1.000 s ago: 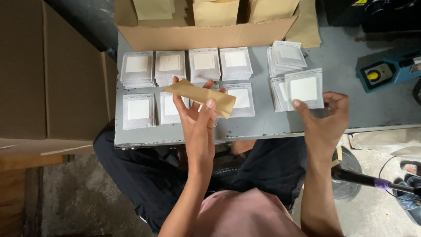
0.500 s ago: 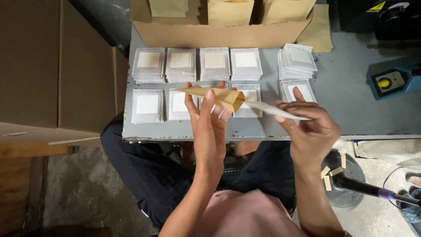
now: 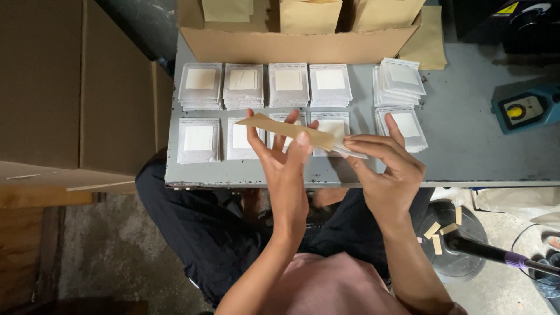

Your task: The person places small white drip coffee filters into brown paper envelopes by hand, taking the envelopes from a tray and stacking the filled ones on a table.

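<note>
The person is wearing a dusty pink shirt (image 3: 326,286) and black trousers (image 3: 192,233); both forearms, left hand (image 3: 286,169) and right hand (image 3: 388,175), are showing bare, without sleeves.

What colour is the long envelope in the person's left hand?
Tan, kraft-paper brown. The envelope shows best in the head view, held in the left hand above the grey table.

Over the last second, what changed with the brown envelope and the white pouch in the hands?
The right hand lifted a white pouch off the right-hand stack, carried it leftward and has slid most of it into the open end of the brown envelope. The left hand kept its hold on the envelope. The pouch stacks on the grey table stayed put.
</note>
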